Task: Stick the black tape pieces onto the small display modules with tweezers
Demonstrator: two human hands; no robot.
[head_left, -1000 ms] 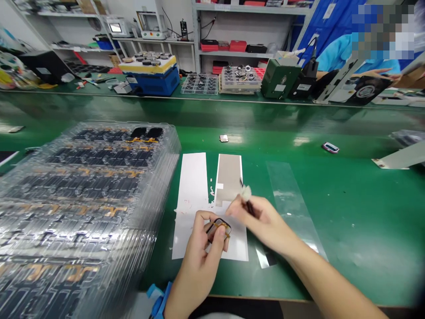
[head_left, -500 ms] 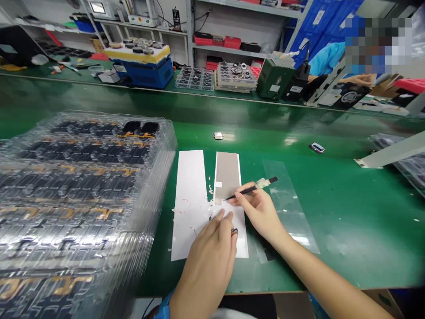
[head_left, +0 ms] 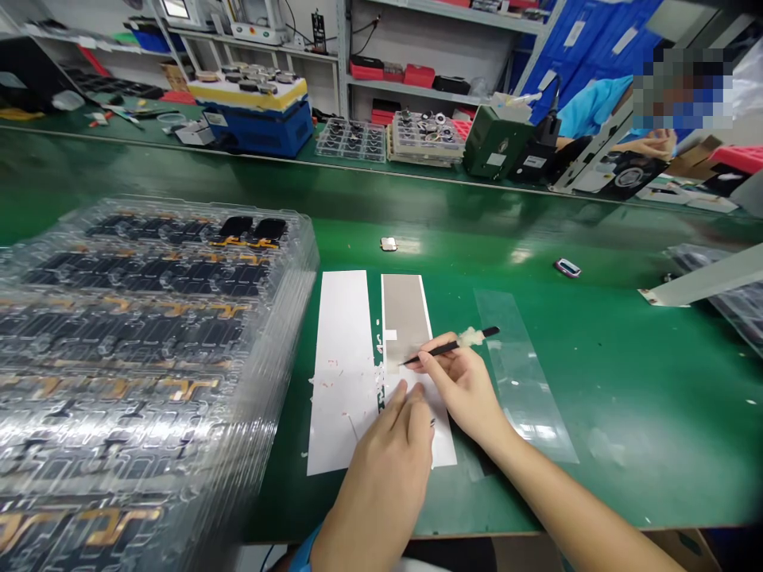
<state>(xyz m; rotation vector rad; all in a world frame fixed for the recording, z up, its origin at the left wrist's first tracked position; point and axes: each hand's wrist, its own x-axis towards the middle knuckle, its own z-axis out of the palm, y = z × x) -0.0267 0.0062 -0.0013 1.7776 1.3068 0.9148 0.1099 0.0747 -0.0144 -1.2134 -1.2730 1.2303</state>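
My right hand (head_left: 468, 381) is closed around black tweezers (head_left: 444, 348) with pale wrapping near the rear end. Their tip touches or hovers just over a grey-brown adhesive strip (head_left: 406, 306) with white edges, near where the grey area gives way to white. On the white lower part of this strip lie the fingertips of my left hand (head_left: 396, 449), bent and close together. A small dark bit shows beside its fingers; what it belongs to is hidden. Left of the strip lies a white paper sheet (head_left: 342, 342) with small reddish specks.
Stacked clear trays (head_left: 149, 318) of dark screen-like parts with orange flex strips fill the left. A transparent film (head_left: 524, 373) lies at right. Two small parts, one silvery (head_left: 389, 244) and one purple-edged (head_left: 567, 267), sit farther back. A co-worker (head_left: 596, 107) sits beyond the bench.
The strip's lower end has swung slightly right, together with my left hand. The tweezers' tip has shifted slightly left and down along the strip.
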